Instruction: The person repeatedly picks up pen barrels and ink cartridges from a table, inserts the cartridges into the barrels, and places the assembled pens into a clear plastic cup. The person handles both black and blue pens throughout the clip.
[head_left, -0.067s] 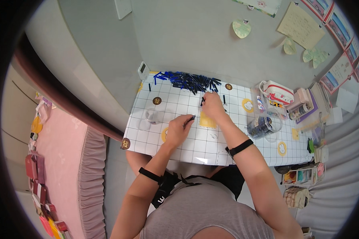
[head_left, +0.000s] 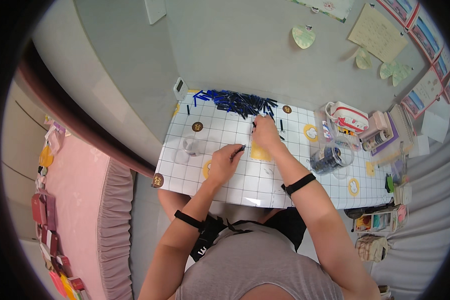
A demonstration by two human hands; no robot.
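Note:
A pile of dark blue and black ink cartridges (head_left: 240, 102) lies along the far edge of the table (head_left: 225, 192). My left hand (head_left: 225, 162), over the table's middle, is closed with dark cartridges pinched at its fingertips; how many I cannot tell. Just in front of the pile, my right hand (head_left: 266, 132) has its fingers bent down and pinched on a dark cartridge (head_left: 254, 125), mostly hidden by the fingers. A single cartridge (head_left: 281, 124) lies right of that hand, another (head_left: 188, 109) far left. A clear jar (head_left: 327, 159) on the right holds more cartridges.
A clear round container (head_left: 190, 145) stands left of my left hand. A small white timer (head_left: 180, 89) is at the far left corner. Along the right stand a white and red pencil case (head_left: 349, 117), a pink box (head_left: 373, 125) and notebooks (head_left: 394, 122). The grey wall rises behind.
My right hand has shifted very slightly to the left. My left hand stays where it was.

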